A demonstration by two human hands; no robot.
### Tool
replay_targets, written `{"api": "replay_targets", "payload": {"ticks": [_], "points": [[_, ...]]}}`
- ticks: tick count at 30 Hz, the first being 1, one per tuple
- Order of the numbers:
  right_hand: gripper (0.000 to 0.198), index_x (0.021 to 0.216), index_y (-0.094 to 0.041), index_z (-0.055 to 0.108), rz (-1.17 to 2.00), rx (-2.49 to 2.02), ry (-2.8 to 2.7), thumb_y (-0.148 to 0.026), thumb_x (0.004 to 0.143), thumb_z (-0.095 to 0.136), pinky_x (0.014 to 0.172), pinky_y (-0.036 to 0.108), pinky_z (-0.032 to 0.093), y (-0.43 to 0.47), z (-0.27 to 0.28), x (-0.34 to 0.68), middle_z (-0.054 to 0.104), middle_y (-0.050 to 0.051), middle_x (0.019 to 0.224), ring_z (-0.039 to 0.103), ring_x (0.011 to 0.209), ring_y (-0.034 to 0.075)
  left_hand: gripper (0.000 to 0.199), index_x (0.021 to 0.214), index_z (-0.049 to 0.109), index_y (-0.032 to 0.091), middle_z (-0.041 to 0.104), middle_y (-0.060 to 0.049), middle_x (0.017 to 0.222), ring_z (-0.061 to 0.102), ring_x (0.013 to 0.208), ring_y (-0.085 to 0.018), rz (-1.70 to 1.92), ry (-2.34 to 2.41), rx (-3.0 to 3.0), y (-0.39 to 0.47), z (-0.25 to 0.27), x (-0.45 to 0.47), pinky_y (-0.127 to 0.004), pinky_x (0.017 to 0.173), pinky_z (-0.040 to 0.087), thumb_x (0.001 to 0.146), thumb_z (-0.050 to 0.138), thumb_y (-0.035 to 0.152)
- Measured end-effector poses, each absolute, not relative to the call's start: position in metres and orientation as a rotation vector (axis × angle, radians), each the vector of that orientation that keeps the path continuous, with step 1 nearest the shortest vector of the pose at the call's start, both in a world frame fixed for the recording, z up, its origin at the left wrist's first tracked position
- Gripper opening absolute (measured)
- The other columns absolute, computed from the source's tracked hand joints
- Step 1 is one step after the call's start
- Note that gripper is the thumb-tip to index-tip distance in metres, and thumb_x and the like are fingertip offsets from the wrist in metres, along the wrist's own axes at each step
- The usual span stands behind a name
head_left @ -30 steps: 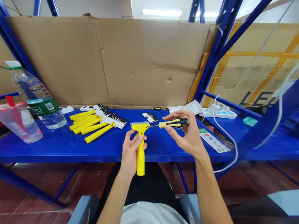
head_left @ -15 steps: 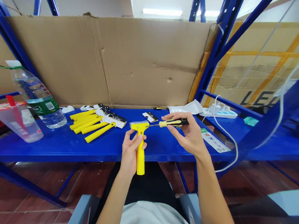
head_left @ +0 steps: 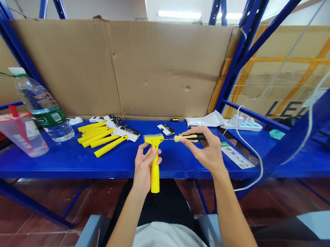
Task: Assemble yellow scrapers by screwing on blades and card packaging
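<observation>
My left hand (head_left: pixel 145 163) is closed round a yellow scraper (head_left: pixel 155 174), its handle pointing down and its wide head with a clear cover at the top. In my right hand (head_left: pixel 207 149) is a yellow-and-black screwdriver (head_left: pixel 191 137), held level between thumb and fingers. Its thin shaft reaches left to the right side of the scraper's head; whether the tip sits in a screw is too small to tell. Beyond my hands, a black-and-white card piece (head_left: pixel 166 129) lies on the blue table (head_left: pixel 73 166). Several yellow handles (head_left: pixel 110 146) with black-and-white card sleeves lie to the left.
A water bottle (head_left: pixel 47 110) and a plastic cup with a red straw (head_left: pixel 28 137) stand at the left. Toward the right are a printed sheet (head_left: pixel 236 155), a white plastic bag (head_left: pixel 207 119), a power strip (head_left: pixel 246 125) and a hanging white cable (head_left: pixel 260 161). Cardboard (head_left: pixel 163 70) walls the back.
My right hand has turned on the screwdriver handle, with the fingers shifted slightly left and the palm lower. The scraper in my left hand stays almost in the same place.
</observation>
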State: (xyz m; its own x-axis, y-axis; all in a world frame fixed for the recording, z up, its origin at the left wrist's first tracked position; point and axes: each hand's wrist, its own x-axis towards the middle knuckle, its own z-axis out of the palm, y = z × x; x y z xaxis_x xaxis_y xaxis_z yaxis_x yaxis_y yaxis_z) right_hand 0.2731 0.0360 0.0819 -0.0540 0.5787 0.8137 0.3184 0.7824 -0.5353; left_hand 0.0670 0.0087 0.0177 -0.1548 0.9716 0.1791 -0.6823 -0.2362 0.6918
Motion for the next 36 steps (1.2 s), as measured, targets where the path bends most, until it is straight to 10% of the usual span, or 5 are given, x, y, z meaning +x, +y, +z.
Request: {"api": "replay_targets", "payload": {"ticks": [36], "points": [[0.028, 0.112, -0.029, 0.075, 0.270, -0.609, -1.614, -0.041, 0.092, 0.091, 0.091, 0.047, 0.071, 0.020, 0.085, 0.264, 0.084, 0.006, 0.108, 0.084, 0.100, 0.030, 0.057, 0.120, 0.063, 0.025, 0.074, -0.005, 0.110, 0.075, 0.096, -0.020, 1.664, 0.574, 0.724, 0.005, 0.019, 0.068, -0.024, 0.066, 0.052, 0.076, 0.100, 0.026]]}}
